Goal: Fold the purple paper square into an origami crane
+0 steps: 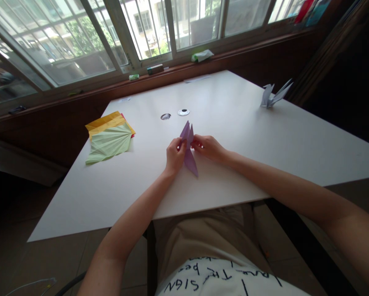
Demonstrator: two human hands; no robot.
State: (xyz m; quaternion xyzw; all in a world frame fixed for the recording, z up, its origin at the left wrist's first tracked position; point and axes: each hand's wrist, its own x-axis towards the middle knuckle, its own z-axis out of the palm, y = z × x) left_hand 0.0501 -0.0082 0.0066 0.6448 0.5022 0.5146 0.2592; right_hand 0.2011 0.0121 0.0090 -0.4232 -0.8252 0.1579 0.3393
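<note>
Two bare forearms reach out over the white surface (233,172) from the near edge. Left hand (174,156) and right hand (207,147) meet at one purple folded paper (189,154), each grip pinching it from its own side near the middle of the surface; two pointed flaps stand up above the fingers and one point lies toward the camera. Farther left lies one pale green creased sheet (110,144) atop yellow paper (105,122). Beyond sit two small round discs (183,112). Far right stands one grey paper crane (273,95).
</note>
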